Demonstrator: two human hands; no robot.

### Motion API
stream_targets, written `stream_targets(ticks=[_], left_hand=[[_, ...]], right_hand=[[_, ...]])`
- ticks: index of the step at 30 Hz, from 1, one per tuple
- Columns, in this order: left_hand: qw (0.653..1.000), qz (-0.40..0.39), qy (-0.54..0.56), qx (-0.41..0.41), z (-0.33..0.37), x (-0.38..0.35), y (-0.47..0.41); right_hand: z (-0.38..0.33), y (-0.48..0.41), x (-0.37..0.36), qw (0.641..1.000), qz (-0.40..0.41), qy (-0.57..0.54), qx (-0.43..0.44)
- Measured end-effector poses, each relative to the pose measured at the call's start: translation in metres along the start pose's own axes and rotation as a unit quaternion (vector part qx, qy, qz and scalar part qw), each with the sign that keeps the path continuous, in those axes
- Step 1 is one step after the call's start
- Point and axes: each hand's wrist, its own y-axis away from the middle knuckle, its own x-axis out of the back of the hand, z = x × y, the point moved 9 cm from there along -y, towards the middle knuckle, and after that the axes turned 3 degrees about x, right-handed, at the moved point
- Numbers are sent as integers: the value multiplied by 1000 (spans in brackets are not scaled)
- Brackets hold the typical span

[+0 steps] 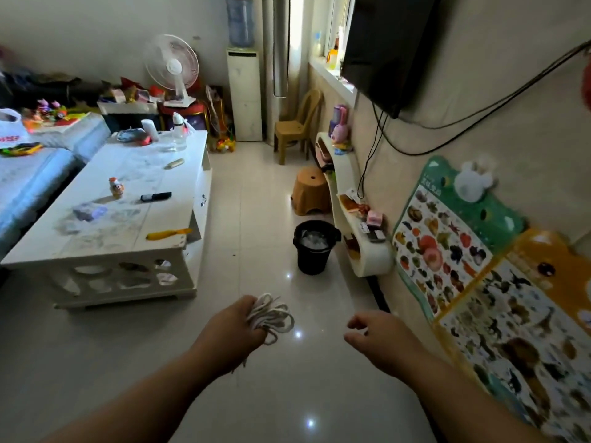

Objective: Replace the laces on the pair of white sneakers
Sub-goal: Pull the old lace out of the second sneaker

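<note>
Gripping bunched white laces [272, 315] in L hand [235, 327], partly hidden by fingers; R hand [382, 337] loose, empty.

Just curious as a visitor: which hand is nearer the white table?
Left. The left hand, holding laces, is just off the table; the right hand is farther right.
</note>
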Motion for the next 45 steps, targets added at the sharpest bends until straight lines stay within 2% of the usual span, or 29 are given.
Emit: stream_targets(ticks=[10, 19, 28, 32, 38, 45], left_hand=[[999, -14, 10, -38, 47, 5, -232], [995, -77, -24, -51, 78, 19, -427], [995, -98, -29, -20, 95, -3, -587], [993, -108, -36, 21, 97, -24, -661], [987, -146, -54, 40, 88, -69, -757], [975, -200, -93, 34, 52, -157, -832]], right_hand=[[22, -213, 64, 999, 16, -25, -14], [46, -381, 102, 995, 0, -46, -92], [79, -531, 140, 994, -30, -64, -82], [101, -609, 150, 994, -52, -73, -60], [137, -712, 131, 991, -114, -47, -53], [188, -786, 59, 980, -162, -54, -99]])
